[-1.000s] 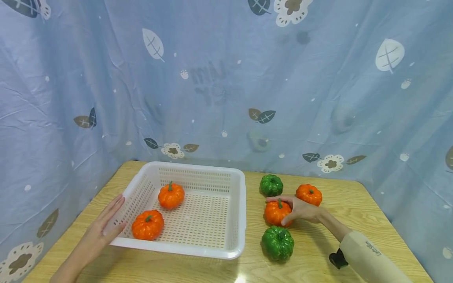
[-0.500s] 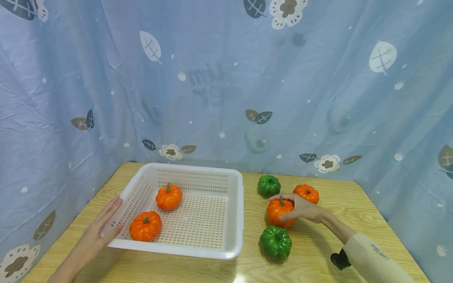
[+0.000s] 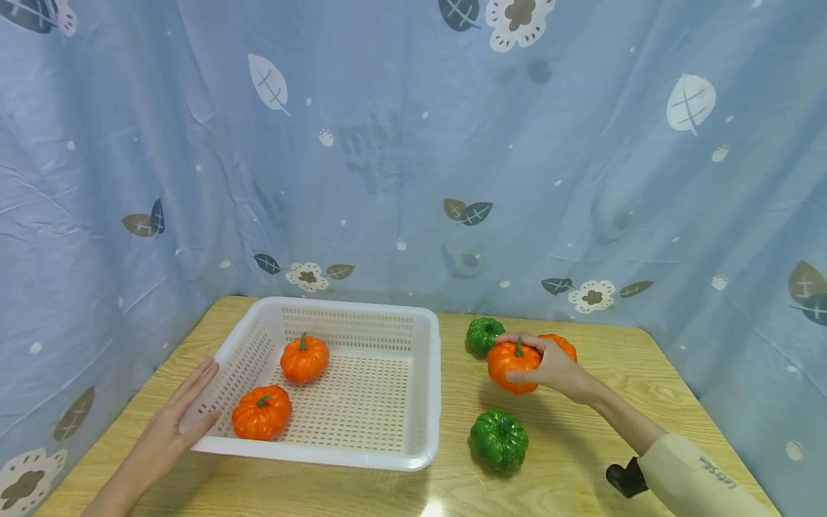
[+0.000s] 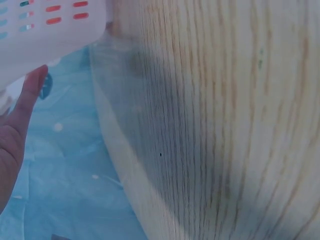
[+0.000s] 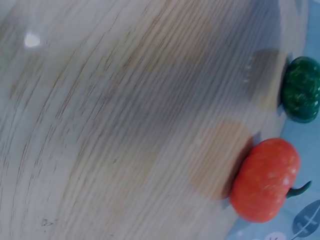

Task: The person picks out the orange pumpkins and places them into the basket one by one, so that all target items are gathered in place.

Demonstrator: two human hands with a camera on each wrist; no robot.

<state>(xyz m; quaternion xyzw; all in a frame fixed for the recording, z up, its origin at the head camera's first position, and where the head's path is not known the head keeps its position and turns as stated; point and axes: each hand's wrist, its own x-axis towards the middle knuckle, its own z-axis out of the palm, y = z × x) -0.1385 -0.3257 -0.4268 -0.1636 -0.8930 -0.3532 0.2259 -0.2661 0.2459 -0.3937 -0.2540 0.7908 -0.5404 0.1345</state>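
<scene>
In the head view my right hand (image 3: 561, 368) grips an orange pumpkin (image 3: 510, 371) with a green stem, thumb on the near side and fingers behind. The pumpkin is raised off the table. My left hand (image 3: 163, 431) lies along the left side of a white plastic basket (image 3: 349, 459), fingers fairly straight; the left wrist view shows a finger (image 4: 31, 92) against the basket wall (image 4: 60, 42). Inside the basket sit two orange pumpkins, one at the back (image 3: 304, 360) and one nearer (image 3: 262, 414). The right wrist view does not show the right hand.
A green pumpkin (image 3: 500, 441) stands on the wooden table (image 3: 581, 459) near the front; another green pumpkin (image 3: 483, 336) is at the back. Behind the right hand, an orange pumpkin (image 3: 561, 345) is partly hidden. A blue patterned curtain (image 3: 362, 179) surrounds the table.
My right hand has closed more around the orange pumpkin and lifted it up, away from the near green pumpkin. The left hand stays at the basket. The head view has shifted slightly.
</scene>
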